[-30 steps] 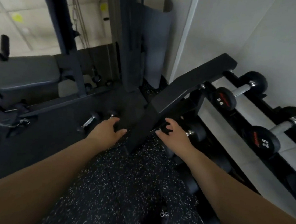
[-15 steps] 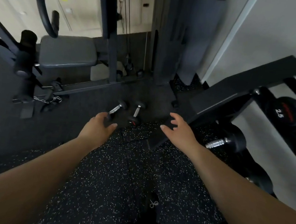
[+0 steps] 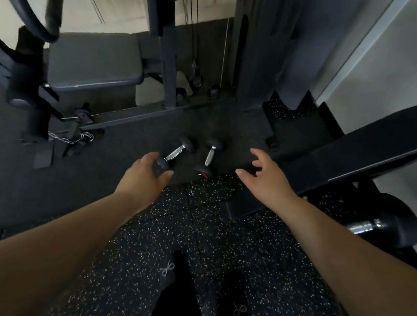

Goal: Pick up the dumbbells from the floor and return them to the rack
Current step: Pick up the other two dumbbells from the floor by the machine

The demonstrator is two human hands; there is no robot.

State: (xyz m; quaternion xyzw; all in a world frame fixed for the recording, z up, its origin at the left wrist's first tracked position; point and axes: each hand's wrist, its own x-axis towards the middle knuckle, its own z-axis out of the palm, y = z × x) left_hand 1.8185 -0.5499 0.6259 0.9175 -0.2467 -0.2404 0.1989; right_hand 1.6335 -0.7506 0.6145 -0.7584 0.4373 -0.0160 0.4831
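Two small black-headed dumbbells with chrome knurled handles lie side by side on the dark rubber floor (image 3: 126, 149). Your left hand (image 3: 146, 177) cups the left dumbbell's (image 3: 175, 153) near head; your right hand (image 3: 264, 181) hovers spread beside the right dumbbell (image 3: 208, 159). Judged compact, rigid, dense: grip the handles.

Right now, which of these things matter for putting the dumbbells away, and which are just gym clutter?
Part of the job:
- left dumbbell, its near end under the left hand
- right dumbbell, lying on the floor, untouched
- right hand, open, holding nothing
- rack at right

Just lying about:
- padded seat of the weight machine
- chain
- bigger dumbbell low at right
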